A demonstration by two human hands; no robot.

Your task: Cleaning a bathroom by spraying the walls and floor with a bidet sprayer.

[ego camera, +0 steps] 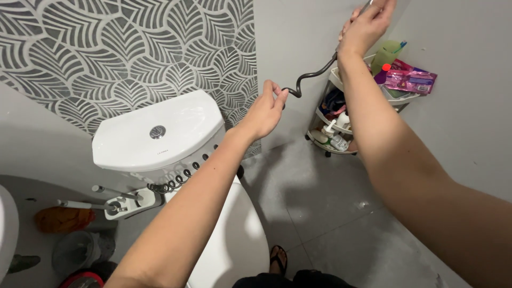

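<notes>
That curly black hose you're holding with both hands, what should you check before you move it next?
1. Left hand pinches the curly black hose between its fingertips: ok.
2. Right hand grips the upper end high against the grey wall: ok, though what it holds runs out of the picture.
3. Hose between the hands hangs slack, wavy, not pulled tight: ok.
4. Lower coils lie along the side of the white toilet tank; whether they are caught there: cannot tell.
5. Corner shelf rack full of bottles stands just under the right arm and could be bumped: not ok.
6. Foot in a sandal rests flat on the grey floor: ok.
</notes>
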